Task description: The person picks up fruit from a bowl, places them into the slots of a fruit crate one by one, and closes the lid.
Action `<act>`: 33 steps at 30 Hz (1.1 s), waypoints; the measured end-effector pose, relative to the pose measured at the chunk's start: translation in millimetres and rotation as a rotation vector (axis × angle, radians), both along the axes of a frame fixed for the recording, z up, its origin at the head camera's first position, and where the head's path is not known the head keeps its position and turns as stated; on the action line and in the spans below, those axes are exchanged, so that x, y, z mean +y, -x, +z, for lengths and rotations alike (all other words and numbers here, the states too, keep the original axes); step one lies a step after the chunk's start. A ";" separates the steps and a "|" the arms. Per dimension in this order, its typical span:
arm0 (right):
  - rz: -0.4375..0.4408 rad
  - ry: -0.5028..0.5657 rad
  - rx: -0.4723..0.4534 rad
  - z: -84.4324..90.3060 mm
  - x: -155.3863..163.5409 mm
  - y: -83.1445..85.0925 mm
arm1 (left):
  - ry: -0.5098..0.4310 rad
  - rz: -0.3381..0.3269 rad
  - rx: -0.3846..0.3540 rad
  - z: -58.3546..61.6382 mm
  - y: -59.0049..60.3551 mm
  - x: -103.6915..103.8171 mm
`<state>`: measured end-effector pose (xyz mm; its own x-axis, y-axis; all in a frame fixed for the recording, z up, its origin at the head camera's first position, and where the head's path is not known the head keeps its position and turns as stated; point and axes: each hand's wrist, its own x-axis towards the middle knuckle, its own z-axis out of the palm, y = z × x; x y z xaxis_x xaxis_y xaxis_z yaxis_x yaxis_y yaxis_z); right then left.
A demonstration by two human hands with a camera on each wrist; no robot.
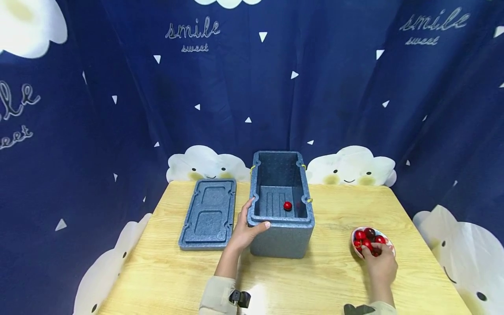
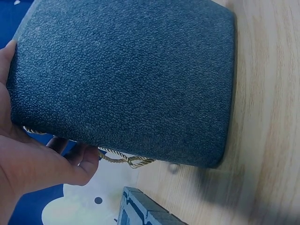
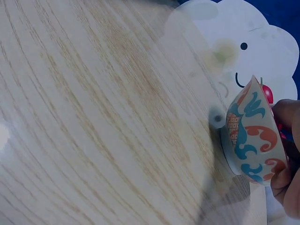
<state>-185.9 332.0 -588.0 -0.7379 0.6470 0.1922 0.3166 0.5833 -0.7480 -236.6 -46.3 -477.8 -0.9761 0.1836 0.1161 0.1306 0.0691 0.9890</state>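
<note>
A blue-grey foam box [image 1: 280, 238] stands uncovered in the middle of the table, one red cherry [image 1: 288, 205] on its ribbed floor. My left hand [image 1: 243, 232] holds the near left corner, thumb across the front and fingers along the left side; the left wrist view also has this hand [image 2: 42, 159] against the textured wall [image 2: 131, 84]. At the right, a small patterned bowl [image 3: 255, 140] contains several red and dark cherries [image 1: 369, 232]. My right hand [image 1: 381, 264] reaches over its near rim, thumb and forefinger pinching a cherry [image 1: 367, 244]; the fingertips are partly hidden.
Left of the box lies its recessed foam lid [image 1: 210, 214], flat on the wooden table [image 1: 327, 280]. Yellow cords [image 2: 129, 160] hang at the box's sides. Behind the table is a dark blue curtain [image 1: 275, 96] with clouds and triangles.
</note>
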 end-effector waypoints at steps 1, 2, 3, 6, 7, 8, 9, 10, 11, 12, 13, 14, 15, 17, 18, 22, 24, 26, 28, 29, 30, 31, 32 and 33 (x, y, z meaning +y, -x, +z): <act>0.003 -0.003 0.005 0.2 0.3 0.0 | -0.004 0.000 0.002 -3.8 2.5 0.1; 0.009 -0.004 0.009 0.1 0.8 -0.2 | -0.007 0.003 0.001 -8.0 4.5 0.2; 0.015 -0.007 0.015 -0.5 1.3 -0.5 | -0.010 0.006 -0.002 -12.8 6.7 0.1; 0.033 -0.004 0.012 -3.1 2.6 -1.3 | -0.018 0.020 0.000 -27.3 13.1 -0.1; 0.040 0.000 0.007 -3.6 3.0 -1.4 | -0.020 0.025 0.005 -28.7 13.2 -0.2; 0.049 0.003 0.002 -3.4 3.3 -1.3 | -0.019 0.030 0.008 -29.7 13.4 -0.3; 0.055 0.002 -0.009 -3.3 3.4 -1.0 | -0.014 0.036 0.010 -30.1 13.6 -0.5; 0.064 0.004 -0.022 -2.6 3.7 -0.6 | -0.013 0.039 0.015 -30.0 13.6 -0.7; 0.074 0.002 -0.033 -1.9 4.1 -0.1 | -0.008 0.041 0.018 -30.0 13.6 -0.7; 0.082 -0.004 -0.043 -1.3 4.5 0.4 | -0.010 0.042 0.018 -29.7 13.5 -0.8; 0.090 -0.010 -0.059 -0.2 5.0 1.0 | -0.008 0.043 0.016 -29.2 13.3 -0.8; 0.100 -0.018 -0.075 1.0 5.4 1.6 | -0.008 0.042 0.011 -28.5 13.2 -0.7; 0.107 -0.026 -0.088 2.1 5.7 2.0 | -0.010 0.039 0.005 -27.8 12.9 -0.7; 0.113 -0.039 -0.102 4.2 6.0 2.1 | -0.016 0.028 0.000 -25.4 11.8 -0.5; 0.112 -0.044 -0.106 5.2 6.0 1.9 | -0.023 0.021 -0.001 -23.3 10.8 -0.5; 0.119 -0.052 -0.096 8.3 5.5 -0.3 | -0.033 -0.003 0.000 -8.9 3.2 0.0; 0.129 -0.045 -0.084 10.3 4.6 -1.9 | -0.033 -0.007 -0.002 -1.3 -0.8 0.1; 0.140 -0.028 -0.070 12.7 3.4 -3.4 | -0.031 -0.004 -0.009 2.6 -2.4 0.1; 0.144 -0.004 -0.064 15.2 2.2 -5.1 | -0.031 0.001 -0.010 4.8 -3.4 0.0; 0.142 0.007 -0.061 16.6 1.6 -6.1 | -0.030 0.004 -0.009 5.1 -3.5 -0.1; 0.136 0.017 -0.063 17.7 1.3 -6.9 | -0.029 0.005 -0.010 4.9 -3.4 -0.2; 0.130 0.022 -0.062 18.7 1.1 -7.7 | -0.033 0.002 -0.011 4.5 -3.2 -0.3; 0.121 0.025 -0.061 19.3 1.1 -8.7 | -0.031 0.000 -0.013 4.3 -3.3 -0.4; 0.111 0.032 -0.059 20.0 1.4 -9.8 | -0.033 -0.005 -0.016 4.0 -3.4 -0.5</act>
<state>-176.0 333.4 -568.0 -0.8149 0.5656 0.1265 0.2955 0.5933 -0.7488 -233.2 -46.8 -473.8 -0.9770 0.1847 0.1064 0.1149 0.0357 0.9927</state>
